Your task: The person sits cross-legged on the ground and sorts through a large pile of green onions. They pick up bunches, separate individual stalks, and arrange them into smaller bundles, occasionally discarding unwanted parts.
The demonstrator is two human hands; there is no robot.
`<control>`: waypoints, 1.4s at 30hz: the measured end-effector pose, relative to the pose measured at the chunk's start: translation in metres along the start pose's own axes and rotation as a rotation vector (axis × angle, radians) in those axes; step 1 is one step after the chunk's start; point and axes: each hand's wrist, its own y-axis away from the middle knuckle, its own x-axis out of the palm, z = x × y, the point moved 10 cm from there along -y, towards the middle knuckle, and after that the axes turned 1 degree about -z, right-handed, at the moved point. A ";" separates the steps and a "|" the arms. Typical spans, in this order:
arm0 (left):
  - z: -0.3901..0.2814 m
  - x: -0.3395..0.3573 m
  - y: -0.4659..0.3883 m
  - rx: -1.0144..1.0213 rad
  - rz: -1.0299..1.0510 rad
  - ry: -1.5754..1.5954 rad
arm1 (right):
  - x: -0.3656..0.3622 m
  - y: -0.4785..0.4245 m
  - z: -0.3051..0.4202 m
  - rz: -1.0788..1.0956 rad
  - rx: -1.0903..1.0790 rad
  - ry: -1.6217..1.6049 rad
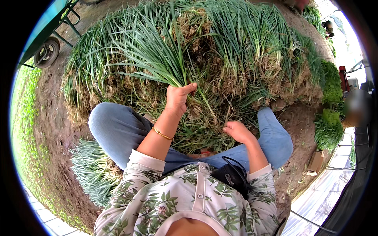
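My left hand (178, 96) is closed around the lower stalks of a bunch of green onions (161, 63). The leaves fan out up and to the left, and the brown roots (193, 106) stick out below my fist. Low on the right, my right hand (237, 131) has its thumb and fingers drawn together over loose trimmings (203, 135). It is slightly blurred, and whether a thin strand is pinched in it I cannot tell. A large heap of green onions (245, 38) arches in front of me, its roots turned towards me.
Beside my left knee lies another pile of green onions (94, 171). A green cart with a wheel (46, 52) stands at upper left. At right are leafy greens (327, 132), a cardboard box (315, 162) and another person (357, 107). Bare soil (56, 141) borders low plants on the left.
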 end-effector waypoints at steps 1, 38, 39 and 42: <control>0.002 0.001 0.001 -0.014 -0.001 -0.004 | -0.005 0.003 -0.012 -0.052 0.037 0.274; -0.043 0.022 -0.022 0.003 0.080 0.277 | -0.172 -0.118 0.047 -0.868 -0.016 0.174; -0.046 0.023 -0.022 0.014 0.083 0.276 | -0.171 -0.132 0.044 -0.952 0.006 0.393; -0.046 0.011 -0.024 0.018 0.033 0.291 | -0.181 -0.156 0.033 -0.711 0.118 0.048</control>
